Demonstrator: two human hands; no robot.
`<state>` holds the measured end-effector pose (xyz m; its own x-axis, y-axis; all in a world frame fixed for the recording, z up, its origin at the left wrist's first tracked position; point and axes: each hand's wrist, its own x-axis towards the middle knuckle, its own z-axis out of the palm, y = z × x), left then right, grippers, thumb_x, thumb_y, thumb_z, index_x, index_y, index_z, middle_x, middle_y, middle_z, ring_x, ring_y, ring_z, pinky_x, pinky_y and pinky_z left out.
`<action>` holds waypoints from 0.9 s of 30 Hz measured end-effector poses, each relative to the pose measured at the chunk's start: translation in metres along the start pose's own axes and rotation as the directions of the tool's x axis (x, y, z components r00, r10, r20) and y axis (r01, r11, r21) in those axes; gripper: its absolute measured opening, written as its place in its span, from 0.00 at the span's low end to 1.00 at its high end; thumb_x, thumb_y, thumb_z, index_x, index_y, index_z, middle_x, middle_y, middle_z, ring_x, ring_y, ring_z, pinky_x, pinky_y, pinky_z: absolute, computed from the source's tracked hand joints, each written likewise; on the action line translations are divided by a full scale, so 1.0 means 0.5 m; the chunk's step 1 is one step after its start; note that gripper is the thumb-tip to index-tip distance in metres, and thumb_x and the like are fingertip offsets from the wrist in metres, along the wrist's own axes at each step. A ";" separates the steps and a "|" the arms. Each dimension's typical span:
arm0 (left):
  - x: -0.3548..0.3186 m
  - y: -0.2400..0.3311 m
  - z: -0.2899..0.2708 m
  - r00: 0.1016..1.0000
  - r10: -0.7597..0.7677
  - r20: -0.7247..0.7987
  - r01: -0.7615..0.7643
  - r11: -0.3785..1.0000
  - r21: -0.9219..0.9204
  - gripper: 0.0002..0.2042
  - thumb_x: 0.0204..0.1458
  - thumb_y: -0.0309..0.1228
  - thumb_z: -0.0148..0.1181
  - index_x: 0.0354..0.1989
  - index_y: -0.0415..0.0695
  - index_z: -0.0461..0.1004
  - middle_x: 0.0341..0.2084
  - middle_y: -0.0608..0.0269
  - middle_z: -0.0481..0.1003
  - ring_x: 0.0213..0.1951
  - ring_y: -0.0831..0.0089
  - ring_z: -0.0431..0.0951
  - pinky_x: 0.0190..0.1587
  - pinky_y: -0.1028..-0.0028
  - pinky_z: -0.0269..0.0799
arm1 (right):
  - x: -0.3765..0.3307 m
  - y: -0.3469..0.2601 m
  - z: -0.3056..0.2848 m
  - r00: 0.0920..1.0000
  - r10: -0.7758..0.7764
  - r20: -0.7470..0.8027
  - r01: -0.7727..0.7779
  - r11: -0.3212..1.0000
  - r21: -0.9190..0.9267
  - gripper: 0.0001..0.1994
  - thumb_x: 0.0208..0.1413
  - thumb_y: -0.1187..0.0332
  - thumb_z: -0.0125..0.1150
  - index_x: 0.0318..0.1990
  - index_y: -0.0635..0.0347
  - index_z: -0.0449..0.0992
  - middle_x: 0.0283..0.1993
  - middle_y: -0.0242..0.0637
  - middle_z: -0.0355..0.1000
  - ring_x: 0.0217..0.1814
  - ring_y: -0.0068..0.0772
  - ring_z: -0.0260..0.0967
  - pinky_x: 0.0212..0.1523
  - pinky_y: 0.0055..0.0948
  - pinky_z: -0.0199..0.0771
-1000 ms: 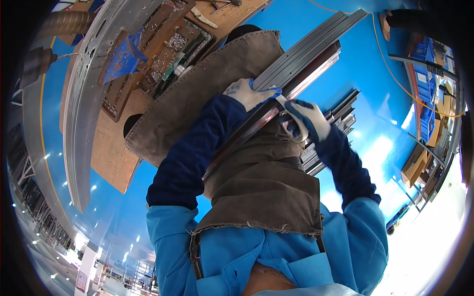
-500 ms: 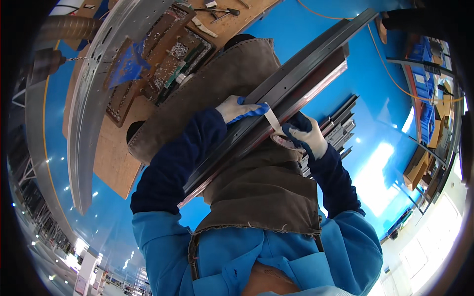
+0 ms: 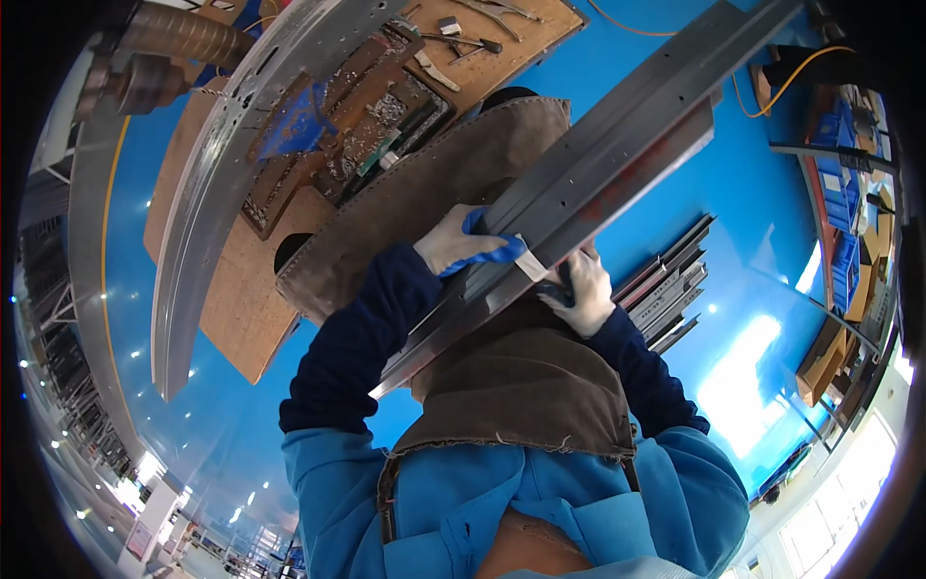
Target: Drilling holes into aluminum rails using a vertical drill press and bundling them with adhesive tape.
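Observation:
A long grey metal rail runs diagonally from my chest toward the upper right. My left hand, in a white and blue glove, grips the rail's upper edge. My right hand, also gloved, holds the rail from below on its right side. A strip of pale tape sits on the rail between the two hands. I wear a blue jacket and a brown leather apron.
A curved metal beam lies on a wooden board with hand tools at the upper left. A stack of dark metal rails lies on the blue floor at the right. Blue bins stand at the far right.
The rail has risen and swung across my chest, now reaching further toward the upper right. Both hands have stayed on it and moved up with it.

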<state>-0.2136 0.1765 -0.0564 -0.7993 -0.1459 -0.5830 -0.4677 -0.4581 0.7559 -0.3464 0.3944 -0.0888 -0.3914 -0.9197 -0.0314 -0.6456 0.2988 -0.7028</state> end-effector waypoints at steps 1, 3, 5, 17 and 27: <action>-0.011 0.012 0.008 1.000 0.002 -0.017 -0.002 1.000 0.001 0.19 0.43 0.37 0.69 0.38 0.35 0.76 0.27 0.65 0.76 0.27 0.81 0.70 0.36 0.82 0.66 | -0.013 0.035 0.027 0.997 -0.064 0.036 0.069 0.984 -0.162 0.27 0.42 0.69 0.69 0.53 0.63 0.71 0.48 0.45 0.72 0.46 0.38 0.70 0.45 0.30 0.70; -0.035 0.036 0.026 0.999 -0.034 -0.021 0.034 0.999 0.003 0.20 0.41 0.38 0.71 0.36 0.35 0.76 0.24 0.65 0.76 0.24 0.80 0.70 0.33 0.82 0.68 | -0.020 0.056 0.047 0.989 -0.125 0.079 0.143 0.938 -0.314 0.28 0.42 0.69 0.70 0.55 0.62 0.71 0.51 0.46 0.72 0.49 0.39 0.70 0.47 0.32 0.70; -0.054 0.052 0.053 0.998 -0.064 -0.022 0.064 0.998 0.004 0.20 0.40 0.37 0.72 0.36 0.35 0.76 0.21 0.65 0.76 0.22 0.80 0.71 0.31 0.82 0.68 | 0.029 0.073 0.075 0.991 -0.123 0.061 0.135 0.951 -0.277 0.27 0.43 0.68 0.69 0.54 0.61 0.71 0.51 0.46 0.72 0.48 0.39 0.70 0.47 0.32 0.71; -0.015 -0.024 0.095 0.982 0.165 -0.091 -0.135 0.954 0.268 0.38 0.37 0.52 0.71 0.53 0.40 0.68 0.46 0.53 0.76 0.44 0.61 0.78 0.45 0.69 0.72 | 0.041 0.167 0.109 0.979 -0.195 0.059 0.196 0.981 0.000 0.21 0.50 0.67 0.65 0.52 0.61 0.73 0.52 0.44 0.73 0.47 0.37 0.72 0.46 0.31 0.73; -0.015 0.010 0.082 0.976 -0.163 -0.143 0.196 0.945 0.261 0.35 0.40 0.48 0.69 0.57 0.41 0.68 0.44 0.51 0.77 0.49 0.59 0.76 0.52 0.68 0.69 | 0.033 0.124 -0.272 0.898 0.245 -0.366 -0.328 0.927 -0.185 0.22 0.43 0.79 0.67 0.51 0.61 0.76 0.46 0.42 0.77 0.45 0.33 0.76 0.49 0.26 0.75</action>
<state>-0.2255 0.2114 -0.0358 -0.6499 -0.1933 -0.7350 -0.6975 -0.2324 0.6779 -0.4820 0.4326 -0.0363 -0.7494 -0.6594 0.0600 -0.5910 0.6252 -0.5098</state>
